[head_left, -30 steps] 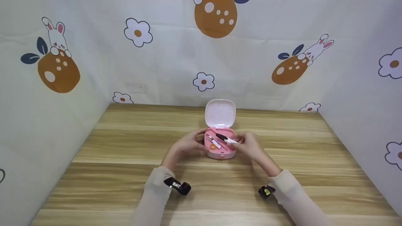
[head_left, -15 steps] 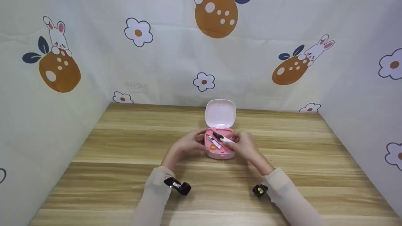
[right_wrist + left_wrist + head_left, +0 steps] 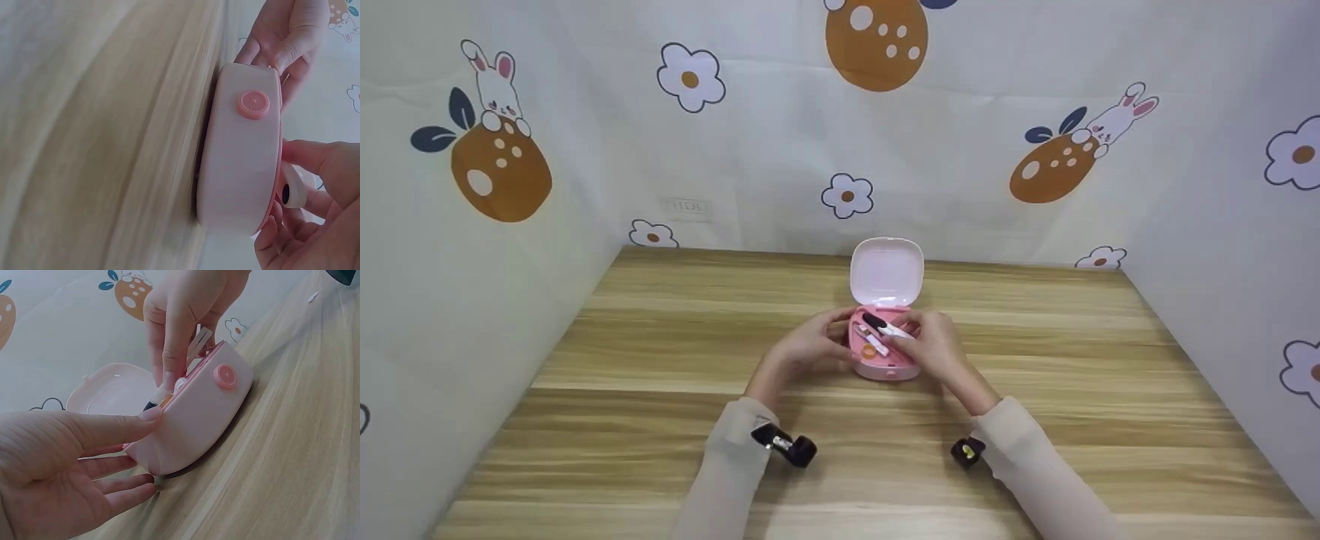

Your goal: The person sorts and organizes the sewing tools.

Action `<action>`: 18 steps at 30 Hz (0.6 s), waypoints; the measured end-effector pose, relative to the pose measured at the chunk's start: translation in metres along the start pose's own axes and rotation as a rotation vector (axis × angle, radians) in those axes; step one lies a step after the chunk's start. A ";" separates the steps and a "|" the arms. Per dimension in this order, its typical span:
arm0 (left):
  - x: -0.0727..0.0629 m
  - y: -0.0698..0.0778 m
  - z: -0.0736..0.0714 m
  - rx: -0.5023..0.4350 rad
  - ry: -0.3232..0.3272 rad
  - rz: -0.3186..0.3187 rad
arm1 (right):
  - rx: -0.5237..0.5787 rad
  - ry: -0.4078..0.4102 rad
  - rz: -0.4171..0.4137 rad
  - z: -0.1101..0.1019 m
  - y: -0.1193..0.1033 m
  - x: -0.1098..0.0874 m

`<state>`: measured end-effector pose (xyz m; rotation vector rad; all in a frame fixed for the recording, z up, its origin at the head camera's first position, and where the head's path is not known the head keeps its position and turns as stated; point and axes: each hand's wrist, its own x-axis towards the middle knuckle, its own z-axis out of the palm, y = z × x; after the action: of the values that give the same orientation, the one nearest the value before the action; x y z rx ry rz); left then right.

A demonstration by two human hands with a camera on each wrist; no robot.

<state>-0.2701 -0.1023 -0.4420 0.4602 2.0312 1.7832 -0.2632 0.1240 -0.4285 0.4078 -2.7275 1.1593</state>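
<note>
A pink case (image 3: pixel 887 373) stands on the table with its pale lid (image 3: pixel 886 271) raised at the back. My left hand (image 3: pixel 808 341) holds the case by its left side, thumb at the rim and fingers along the wall. My right hand (image 3: pixel 936 346) pinches a slim white tool with a black end (image 3: pixel 877 322), slanted low over the tray inside. The tool's rounded white end (image 3: pixel 296 194) shows a dark opening in the right wrist view. In the tray lie a small white stick-like piece (image 3: pixel 876 344) and an orange ring shape (image 3: pixel 868 351).
The wood-grain table (image 3: pixel 660 330) extends around the case. Patterned cloth (image 3: pixel 765 135) hangs behind and along both sides. A black camera (image 3: pixel 802 451) is on the left wrist, another (image 3: pixel 967 451) on the right.
My right hand has moved left and a little lower with the white tool, bringing its black end toward the tray's left side. The left hand and the case have stayed in place.
</note>
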 end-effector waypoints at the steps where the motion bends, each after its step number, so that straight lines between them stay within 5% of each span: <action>1: 0.000 0.000 0.000 0.001 -0.003 0.003 | -0.005 0.004 -0.003 0.001 0.000 0.000; 18: 0.002 -0.001 -0.001 0.008 -0.013 0.009 | -0.001 0.030 -0.037 0.007 0.004 0.001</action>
<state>-0.2720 -0.1025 -0.4430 0.4833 2.0307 1.7737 -0.2658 0.1215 -0.4354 0.4358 -2.6830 1.1459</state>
